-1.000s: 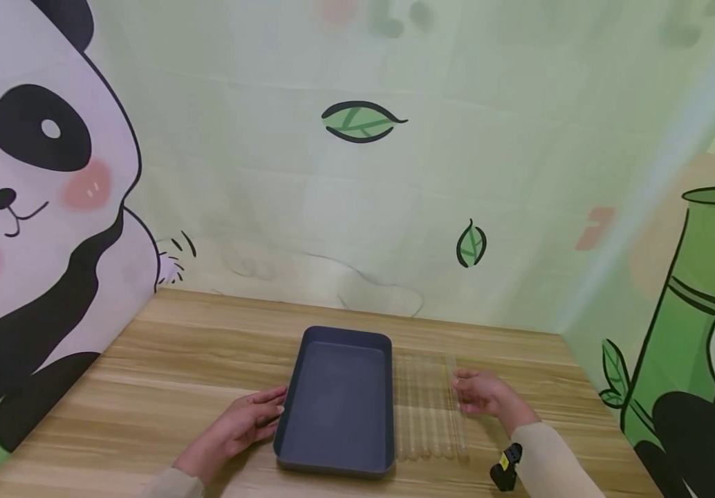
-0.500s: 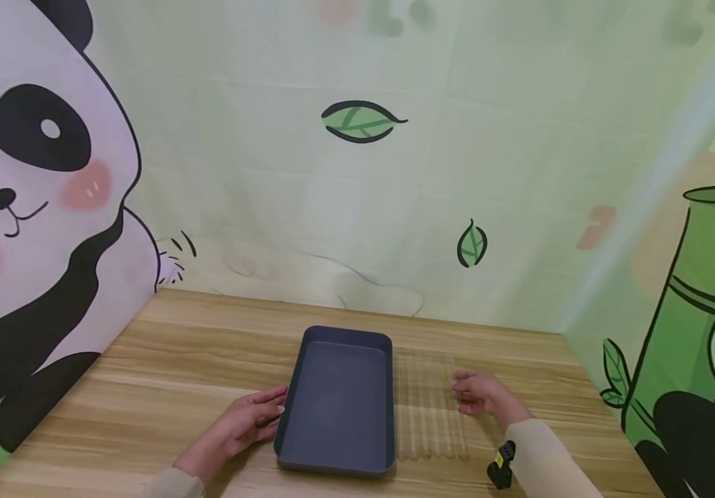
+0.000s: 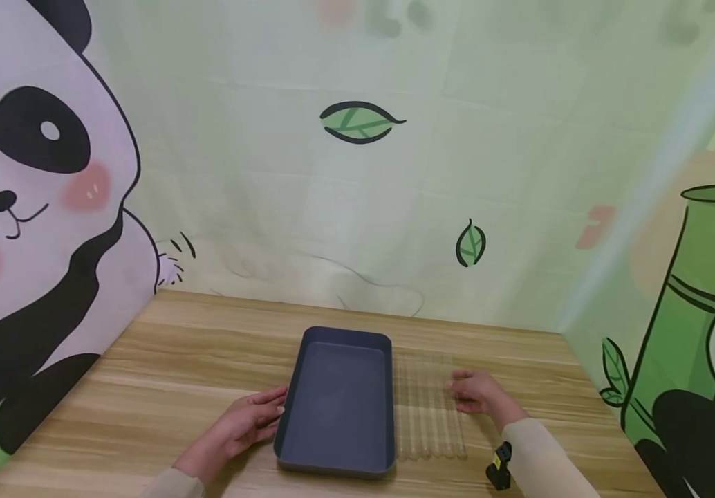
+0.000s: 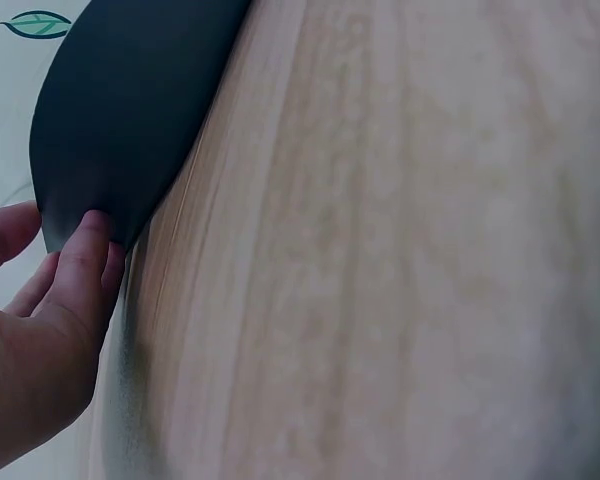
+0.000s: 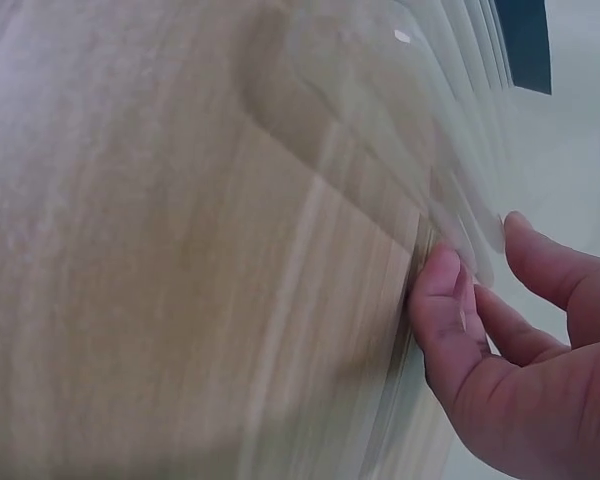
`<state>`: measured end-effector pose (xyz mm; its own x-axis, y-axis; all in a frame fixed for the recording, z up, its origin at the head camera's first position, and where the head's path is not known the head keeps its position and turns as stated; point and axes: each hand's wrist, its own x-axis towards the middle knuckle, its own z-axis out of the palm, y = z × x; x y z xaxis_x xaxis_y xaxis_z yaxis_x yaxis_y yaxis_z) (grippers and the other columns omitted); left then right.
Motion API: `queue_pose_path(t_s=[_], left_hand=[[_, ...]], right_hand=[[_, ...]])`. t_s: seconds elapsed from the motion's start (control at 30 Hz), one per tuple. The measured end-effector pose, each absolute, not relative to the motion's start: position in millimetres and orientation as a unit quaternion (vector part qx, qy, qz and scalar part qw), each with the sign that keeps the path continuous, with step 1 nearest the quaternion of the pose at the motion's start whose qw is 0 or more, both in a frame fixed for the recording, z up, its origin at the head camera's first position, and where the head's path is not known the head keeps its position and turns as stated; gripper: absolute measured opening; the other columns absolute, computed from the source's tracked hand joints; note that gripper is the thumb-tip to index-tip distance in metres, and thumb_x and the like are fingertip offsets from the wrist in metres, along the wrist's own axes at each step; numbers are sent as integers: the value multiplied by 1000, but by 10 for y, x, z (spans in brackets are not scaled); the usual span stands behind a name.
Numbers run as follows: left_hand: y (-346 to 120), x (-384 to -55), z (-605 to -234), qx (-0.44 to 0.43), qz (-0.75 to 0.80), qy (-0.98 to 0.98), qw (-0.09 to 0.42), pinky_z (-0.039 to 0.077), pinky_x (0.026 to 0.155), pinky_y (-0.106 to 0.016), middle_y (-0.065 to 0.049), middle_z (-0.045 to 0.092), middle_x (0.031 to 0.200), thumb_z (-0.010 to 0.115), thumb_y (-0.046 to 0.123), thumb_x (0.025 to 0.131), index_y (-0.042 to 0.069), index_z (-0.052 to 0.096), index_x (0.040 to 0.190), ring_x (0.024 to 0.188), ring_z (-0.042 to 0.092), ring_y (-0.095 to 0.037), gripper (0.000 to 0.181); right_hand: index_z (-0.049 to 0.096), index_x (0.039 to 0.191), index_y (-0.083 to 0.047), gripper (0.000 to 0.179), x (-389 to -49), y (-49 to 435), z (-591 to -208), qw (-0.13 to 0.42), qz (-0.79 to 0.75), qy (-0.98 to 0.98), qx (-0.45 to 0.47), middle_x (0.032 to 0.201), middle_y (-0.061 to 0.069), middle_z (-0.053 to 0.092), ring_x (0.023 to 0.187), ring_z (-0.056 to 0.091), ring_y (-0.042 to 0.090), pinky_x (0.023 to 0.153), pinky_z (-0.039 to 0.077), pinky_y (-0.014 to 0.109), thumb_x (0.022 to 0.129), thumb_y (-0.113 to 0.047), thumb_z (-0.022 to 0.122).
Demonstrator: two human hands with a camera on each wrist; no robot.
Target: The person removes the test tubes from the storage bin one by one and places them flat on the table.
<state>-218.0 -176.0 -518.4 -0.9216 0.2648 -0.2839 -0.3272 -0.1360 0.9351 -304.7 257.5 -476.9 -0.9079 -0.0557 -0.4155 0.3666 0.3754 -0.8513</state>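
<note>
A dark blue-grey rectangular tray (image 3: pixel 337 408) lies on the wooden table, with nothing inside it. My left hand (image 3: pixel 242 423) touches its left wall with loosely extended fingers; the left wrist view shows the fingertips (image 4: pixel 95 222) against the outer wall. Right of the tray, several long clear pieces (image 3: pixel 429 408) with rounded near ends lie side by side in a row. At the outer right side of that row is my right hand (image 3: pixel 480 394), its fingers loosely bent. In the right wrist view its fingertips (image 5: pixel 443 262) meet the edge of the outermost clear piece (image 5: pixel 380 130).
The wooden table (image 3: pixel 183 366) reaches back to a green fabric wall (image 3: pixel 258 173) printed with pandas, leaves and bamboo. A small black device (image 3: pixel 499 467) is worn at the right wrist, by the sleeve (image 3: pixel 547 456).
My right hand has shifted slightly left, and the outermost clear piece has moved in closer to the others. The left hand and the tray have stayed put.
</note>
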Motion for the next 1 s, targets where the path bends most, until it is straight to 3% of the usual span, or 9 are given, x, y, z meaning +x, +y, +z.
queue_pose_path(t_s=[0.43,1.0], left_hand=[[-1763,-2175,-5189,-22,755,626,195,58,91,-27,-28,25,163,59,5,99,-8,29,156,105,66,-1,65],[-1750,-2160,-5163,-28,755,626,195,58,91,-27,-27,30,162,60,6,98,-7,31,155,105,66,-2,65]], right_hand=[[40,144,15,52,-3000,2475,-4779,162,-543,818,101,77,-1,49,65,50,9,58,50,18,100,-5,60],[44,139,13,47,-2997,2415,-4799,149,-531,827,111,76,-2,46,68,47,10,56,49,17,99,-4,61]])
